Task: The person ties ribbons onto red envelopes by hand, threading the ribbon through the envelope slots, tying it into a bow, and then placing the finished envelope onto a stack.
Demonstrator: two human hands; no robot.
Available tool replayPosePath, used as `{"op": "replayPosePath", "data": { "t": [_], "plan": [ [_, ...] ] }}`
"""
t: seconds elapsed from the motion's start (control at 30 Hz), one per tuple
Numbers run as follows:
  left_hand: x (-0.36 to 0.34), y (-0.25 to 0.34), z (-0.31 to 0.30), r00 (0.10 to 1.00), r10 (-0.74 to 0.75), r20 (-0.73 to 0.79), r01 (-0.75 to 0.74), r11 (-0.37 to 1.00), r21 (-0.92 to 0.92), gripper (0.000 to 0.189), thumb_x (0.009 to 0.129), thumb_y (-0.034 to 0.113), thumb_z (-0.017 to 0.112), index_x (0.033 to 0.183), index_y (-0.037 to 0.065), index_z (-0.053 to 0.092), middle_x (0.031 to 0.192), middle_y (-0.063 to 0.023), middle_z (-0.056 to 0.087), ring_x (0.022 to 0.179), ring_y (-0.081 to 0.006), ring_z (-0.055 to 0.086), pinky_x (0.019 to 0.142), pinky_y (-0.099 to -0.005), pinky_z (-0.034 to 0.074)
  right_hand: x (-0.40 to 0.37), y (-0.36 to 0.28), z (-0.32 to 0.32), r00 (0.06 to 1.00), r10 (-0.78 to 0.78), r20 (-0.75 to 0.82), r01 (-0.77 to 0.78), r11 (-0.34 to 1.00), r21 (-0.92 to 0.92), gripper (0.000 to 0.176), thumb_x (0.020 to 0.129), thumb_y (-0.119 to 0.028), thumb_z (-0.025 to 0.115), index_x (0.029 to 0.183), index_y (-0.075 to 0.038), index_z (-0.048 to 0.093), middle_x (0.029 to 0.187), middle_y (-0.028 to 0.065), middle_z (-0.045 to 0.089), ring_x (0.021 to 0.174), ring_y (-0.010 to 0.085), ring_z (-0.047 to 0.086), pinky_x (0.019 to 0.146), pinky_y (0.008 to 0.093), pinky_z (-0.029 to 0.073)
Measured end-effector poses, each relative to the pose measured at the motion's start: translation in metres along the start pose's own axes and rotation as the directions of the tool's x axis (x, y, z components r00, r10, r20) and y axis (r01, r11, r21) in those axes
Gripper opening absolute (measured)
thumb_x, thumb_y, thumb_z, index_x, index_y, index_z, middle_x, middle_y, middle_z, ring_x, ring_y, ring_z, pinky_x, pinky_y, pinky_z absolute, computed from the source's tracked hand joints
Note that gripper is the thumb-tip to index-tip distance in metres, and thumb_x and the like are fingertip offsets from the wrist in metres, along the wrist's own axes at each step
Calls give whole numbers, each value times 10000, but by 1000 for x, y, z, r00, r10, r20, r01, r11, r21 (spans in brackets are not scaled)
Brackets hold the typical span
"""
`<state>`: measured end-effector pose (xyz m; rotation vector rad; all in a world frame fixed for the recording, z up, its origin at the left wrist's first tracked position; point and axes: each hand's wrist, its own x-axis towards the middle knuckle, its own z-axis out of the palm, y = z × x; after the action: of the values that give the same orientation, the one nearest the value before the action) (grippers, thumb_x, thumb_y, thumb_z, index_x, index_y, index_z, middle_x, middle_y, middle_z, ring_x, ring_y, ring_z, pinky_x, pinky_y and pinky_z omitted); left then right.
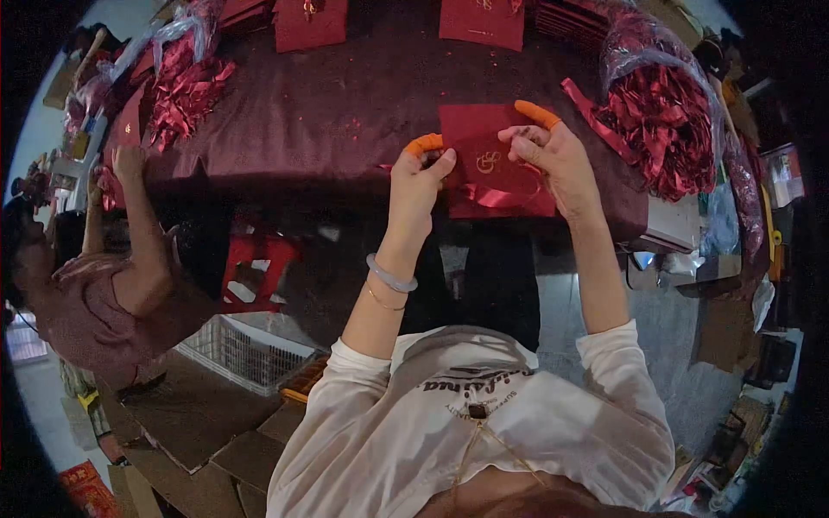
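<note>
A flat red gift bag point(466, 155) with a gold emblem is held up in front of me at the table's near edge. My left hand point(419, 177) pinches its left edge between thumb and fingers, an orange cover on the index finger. A shiny red ribbon point(494, 197) runs across the lower part of the bag. Over the bag's upper right side is my right hand point(553, 160), its thumb and fingers brought together and the orange-covered index finger stretched out. What those fingers pinch is too small to tell.
The table has a dark red cloth point(345, 104). Ribbon bundles lie at right point(661, 129) and left point(186, 95). Other red bags point(311, 26) are at the far side. On the left a co-worker point(121, 285) handles red pieces. Below are a red stool point(259, 268) and white crate point(246, 354).
</note>
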<state>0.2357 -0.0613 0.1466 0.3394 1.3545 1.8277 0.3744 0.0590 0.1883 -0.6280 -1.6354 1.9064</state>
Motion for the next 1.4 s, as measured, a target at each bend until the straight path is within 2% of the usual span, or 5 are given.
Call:
{"op": "replayPosePath", "data": {
  "t": [0.2, 0.53, 0.87, 1.17, 1.4],
  "plan": [
    [-2, 4, 2, 1000, 13, -17, -12, 999, 47, 190, 817, 45, 646, 1000, 38, 595, 819, 34, 558, 680, -40, 499, 568, -187, 382, 3, 11, -8, 990, 131, 51, -141, 938, 316, 267, 854, -120, 638, 1073, 21, 581, 820, 45, 626, 679, 66, 524, 629, 200, 431],
    [-1, -2, 4, 998, 60, 8, -60, 998, -4, 242, 823, 70, 646, 1058, 27, 604, 903, -2, 598, 799, -76, 546, 693, -217, 436, 19, 16, 20, 983, -182, 15, 159, 811, -563, 196, 843, -110, 610, 1015, -18, 627, 956, 74, 628, 875, 170, 598, 775, 278, 458],
    [-2, -8, 8, 994, 112, -8, -112, 993, -22, 328, 820, 36, 649, 1140, -4, 589, 989, -33, 637, 830, -78, 592, 722, -202, 467, 24, 19, 20, 922, -341, 184, 363, 593, -719, 159, 846, -100, 576, 968, -3, 608, 918, 124, 572, 830, 291, 589, 722, 351, 456],
    [-2, -22, 9, 954, 293, -61, -291, 956, 41, 277, 808, 34, 657, 1071, -42, 617, 937, -53, 626, 870, -105, 575, 778, -234, 463, 21, 7, 41, 762, -343, 550, 558, -84, -826, 154, 764, -70, 565, 892, 12, 546, 944, 133, 486, 909, 298, 526, 739, 376, 491],
    [-2, -26, 3, 930, 365, -36, -340, 895, 290, 277, 795, 66, 668, 1057, -13, 626, 913, -68, 625, 839, -121, 580, 748, -255, 456, 50, -6, 21, 808, -198, 554, 584, 158, -796, 190, 771, -70, 573, 937, 18, 550, 834, 155, 553, 788, 332, 570, 708, 382, 475]
  ]
}}
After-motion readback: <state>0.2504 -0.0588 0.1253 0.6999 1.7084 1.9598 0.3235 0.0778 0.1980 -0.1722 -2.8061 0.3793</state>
